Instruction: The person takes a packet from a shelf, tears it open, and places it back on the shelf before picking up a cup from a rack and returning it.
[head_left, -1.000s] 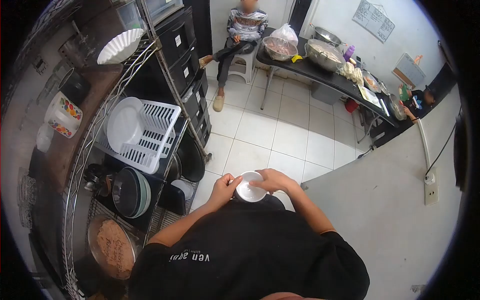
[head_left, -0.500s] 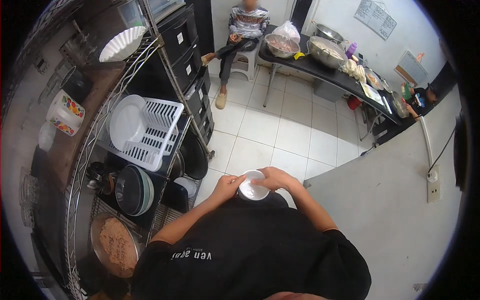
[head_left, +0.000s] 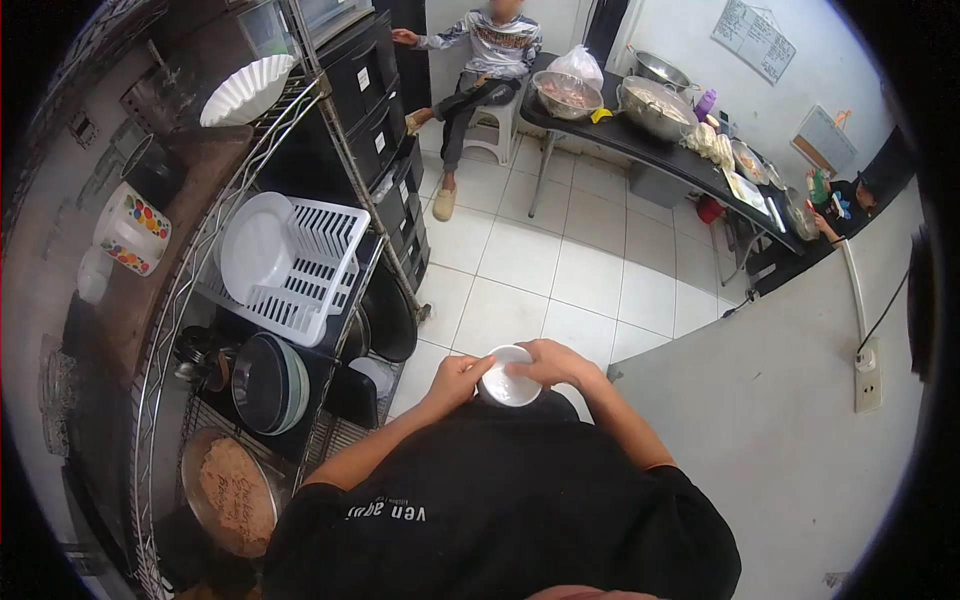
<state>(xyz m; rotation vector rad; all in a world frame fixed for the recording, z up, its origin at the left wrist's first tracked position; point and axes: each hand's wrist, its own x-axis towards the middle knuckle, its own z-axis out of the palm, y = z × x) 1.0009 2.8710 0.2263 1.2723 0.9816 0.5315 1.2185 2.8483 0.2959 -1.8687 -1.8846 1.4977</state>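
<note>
A small white bowl point(head_left: 510, 390) is held in front of my body, its open side toward me. My left hand point(head_left: 463, 380) grips its left rim, with the thumb over the edge. On the opposite side my right hand point(head_left: 552, 364) is closed on the rim, the thumb reaching into the bowl. The fingers beneath the bowl are hidden. Inside, the bowl looks white and shiny; I cannot make out any contents.
At left, a wire shelf rack holds a white dish rack point(head_left: 330, 240), stacked bowls point(head_left: 265, 385) and a covered basin of food point(head_left: 235, 500). Ahead, a person point(head_left: 490, 60) sits beside a black table point(head_left: 650, 150) bearing basins. Another person point(head_left: 850, 205) is far right, beyond the grey partition point(head_left: 760, 400).
The bowl and both hands have shifted very slightly in view, the grip staying the same. The seated person has stretched an arm out toward the black drawers.
</note>
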